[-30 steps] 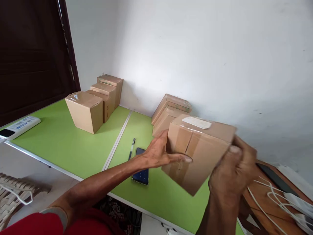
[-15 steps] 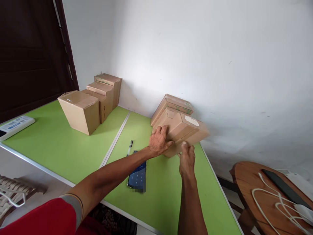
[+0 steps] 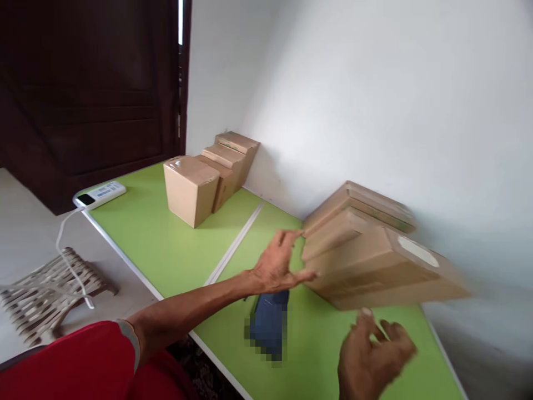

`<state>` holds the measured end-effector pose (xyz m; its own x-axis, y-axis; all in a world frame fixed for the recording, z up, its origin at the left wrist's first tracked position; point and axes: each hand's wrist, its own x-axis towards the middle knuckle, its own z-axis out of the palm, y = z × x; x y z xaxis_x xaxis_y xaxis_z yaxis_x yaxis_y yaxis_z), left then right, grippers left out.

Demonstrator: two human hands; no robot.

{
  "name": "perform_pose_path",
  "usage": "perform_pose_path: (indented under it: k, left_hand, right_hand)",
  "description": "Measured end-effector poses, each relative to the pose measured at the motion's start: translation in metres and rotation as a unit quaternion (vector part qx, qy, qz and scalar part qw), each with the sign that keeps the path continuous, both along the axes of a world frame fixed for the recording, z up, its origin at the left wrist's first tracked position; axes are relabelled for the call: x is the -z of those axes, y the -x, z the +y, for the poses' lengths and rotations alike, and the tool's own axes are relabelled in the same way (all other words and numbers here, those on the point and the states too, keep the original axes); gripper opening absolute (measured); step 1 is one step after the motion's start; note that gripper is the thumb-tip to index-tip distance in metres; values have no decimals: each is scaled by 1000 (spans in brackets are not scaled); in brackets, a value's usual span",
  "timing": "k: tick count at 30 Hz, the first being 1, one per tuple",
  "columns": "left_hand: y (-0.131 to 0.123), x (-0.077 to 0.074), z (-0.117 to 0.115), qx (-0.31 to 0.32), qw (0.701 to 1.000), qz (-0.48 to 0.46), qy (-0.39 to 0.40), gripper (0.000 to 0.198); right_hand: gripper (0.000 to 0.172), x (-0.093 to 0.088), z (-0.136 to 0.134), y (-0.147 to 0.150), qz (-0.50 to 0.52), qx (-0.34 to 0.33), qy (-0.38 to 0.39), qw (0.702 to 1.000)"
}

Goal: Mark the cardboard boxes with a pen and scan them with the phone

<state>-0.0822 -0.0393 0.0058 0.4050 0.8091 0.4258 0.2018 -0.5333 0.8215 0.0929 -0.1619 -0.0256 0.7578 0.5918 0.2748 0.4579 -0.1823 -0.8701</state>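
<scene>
On the right, a cardboard box [image 3: 370, 272] with a white oval label leans in front of two more cardboard boxes [image 3: 347, 194] by the wall. Thumb and fingers spread wide, my left hand [image 3: 277, 264] is at the left ends of these boxes; its fingertips look close to or touching them. My right hand [image 3: 372, 355], a little blurred, is just in front of the labelled box. It holds nothing, and its loosely bent fingers are apart from the thumb. Below my left forearm lies a smartphone [image 3: 268, 322], partly blurred out.
Several cardboard boxes [image 3: 191, 189] form a row at the back left of the green table [image 3: 145, 239]. A white device [image 3: 100, 194] with a cable sits at the left table corner. A woven stool [image 3: 54, 300] stands on the floor; a dark door [image 3: 95, 89] is behind.
My right hand has come off the labelled box and moved down and right. My left hand has spread its fingers at the boxes' left side. The view has swung left.
</scene>
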Motion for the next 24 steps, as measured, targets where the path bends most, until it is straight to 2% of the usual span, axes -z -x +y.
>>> perform_pose_path:
  k: [1, 3, 5, 7, 9, 11, 15, 18, 20, 22, 24]
  left_hand:
    - [28, -6, 2, -65, 997, -39, -33, 86]
    - [86, -22, 13, -227, 964, -90, -109, 84]
    - [142, -39, 32, -361, 917, -104, -136, 87]
    - [189, -52, 55, -450, 882, -106, -90, 97]
    - [225, -58, 75, -462, 878, -115, -49, 96]
    - [250, -54, 89, -443, 888, -126, 2, 89]
    - [271, -33, 93, -368, 917, -135, 72, 74]
    - [269, -20, 74, -342, 927, -136, 76, 78]
    - [264, -14, 54, -335, 930, -134, 68, 81]
    - [257, -11, 28, -326, 934, -133, 58, 83]
    - [252, -7, -1, -316, 937, -137, 54, 81]
  right_hand:
    - [75, -5, -4, 16, -25, 33, -29, 999]
    - [58, -14, -6, 50, -55, 35, -67, 996]
    - [50, -22, 2, 84, -62, -17, -77, 995]
    - [56, -26, 18, 115, -42, -88, -64, 993]
    - [66, -27, 38, 145, 5, -168, -49, 984]
    - [75, -28, 61, 175, 87, -259, -41, 961]
    - [88, -30, 113, 235, 199, -381, -38, 902]
    - [93, -30, 152, 268, 244, -419, -35, 874]
    - [98, -28, 166, 278, 275, -420, -40, 864]
    - [102, -26, 165, 280, 298, -409, -51, 861]
    - [104, -24, 149, 277, 312, -397, -63, 861]
